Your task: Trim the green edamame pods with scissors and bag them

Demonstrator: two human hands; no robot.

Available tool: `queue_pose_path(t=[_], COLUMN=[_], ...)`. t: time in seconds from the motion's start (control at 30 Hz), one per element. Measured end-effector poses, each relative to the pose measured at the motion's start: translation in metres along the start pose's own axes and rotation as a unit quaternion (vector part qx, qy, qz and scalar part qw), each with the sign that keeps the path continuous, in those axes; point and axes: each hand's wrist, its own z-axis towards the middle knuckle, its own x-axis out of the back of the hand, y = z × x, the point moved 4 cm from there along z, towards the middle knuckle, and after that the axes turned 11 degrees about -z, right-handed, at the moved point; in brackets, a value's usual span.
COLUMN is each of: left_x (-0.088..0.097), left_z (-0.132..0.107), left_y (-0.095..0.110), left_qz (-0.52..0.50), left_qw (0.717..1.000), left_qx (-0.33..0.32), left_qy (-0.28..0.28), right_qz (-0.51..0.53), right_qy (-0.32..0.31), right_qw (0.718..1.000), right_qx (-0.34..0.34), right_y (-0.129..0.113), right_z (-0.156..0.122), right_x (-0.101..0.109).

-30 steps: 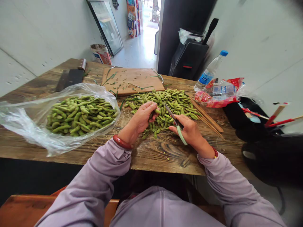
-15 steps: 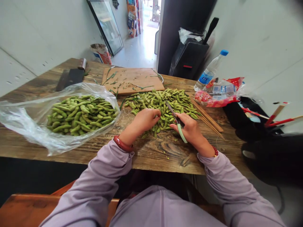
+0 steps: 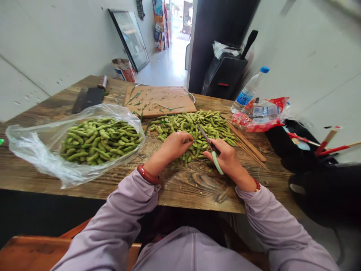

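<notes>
Loose green edamame pods [image 3: 214, 119] lie heaped on the wooden table [image 3: 194, 192] in front of me. My right hand [image 3: 225, 154] is closed around a pair of scissors [image 3: 216, 162] with a pale green handle, its dark blades pointing forward over the heap. At the near left of the heap is my left hand [image 3: 178, 145], fingers curled and thumb close to them; whatever they pinch is too small or hidden to make out. Left of it, a clear plastic bag [image 3: 36, 141] lies open with many more pods [image 3: 103, 141] inside.
Behind the heap lies a cutting board [image 3: 160, 99] with green scraps, and a cleaver [image 3: 90, 98] is at the far left. A water bottle [image 3: 248, 90], red plastic packaging [image 3: 262, 116], wooden sticks [image 3: 248, 143] and a black holder [image 3: 299, 143] occupy the right side.
The whole view has shifted slightly, with the table appearing a little lower. Both hands keep nearly the same place and pose over the pods; the scissors remain in my right hand.
</notes>
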Motion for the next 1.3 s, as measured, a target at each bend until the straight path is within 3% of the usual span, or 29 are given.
queue_pose_path(t=[0.13, 0.33, 0.53, 0.73, 1.03, 1.3], left_x=[0.01, 0.002, -0.005, -0.005, -0.007, -0.008], left_z=[-0.001, -0.008, -0.008, -0.008, -0.006, -0.006], left_y=[0.003, 0.005, 0.007, 0.009, 0.004, -0.001], left_qz=[-0.213, -0.392, -0.472, -0.455, -0.494, -0.471], left_qw=[0.973, 0.909, 0.866, 0.877, 0.855, 0.871], left_qx=[0.056, 0.145, 0.162, 0.153, 0.155, 0.139], left_qy=[0.064, -0.01, -0.032, -0.017, -0.026, 0.001], right_qz=[0.008, 0.009, 0.017, 0.014, 0.015, 0.015], right_qy=[0.01, 0.006, -0.01, -0.013, -0.018, -0.017], right_qw=[1.0, 1.0, 1.0, 1.0, 1.0, 1.0], right_qx=[0.01, 0.019, 0.007, 0.011, 0.014, 0.018], right_y=[0.0, -0.005, -0.007, -0.008, -0.009, -0.008], right_z=[0.001, 0.001, 0.0, 0.0, 0.0, 0.0], right_x=[0.001, 0.004, 0.004, 0.004, 0.004, 0.004])
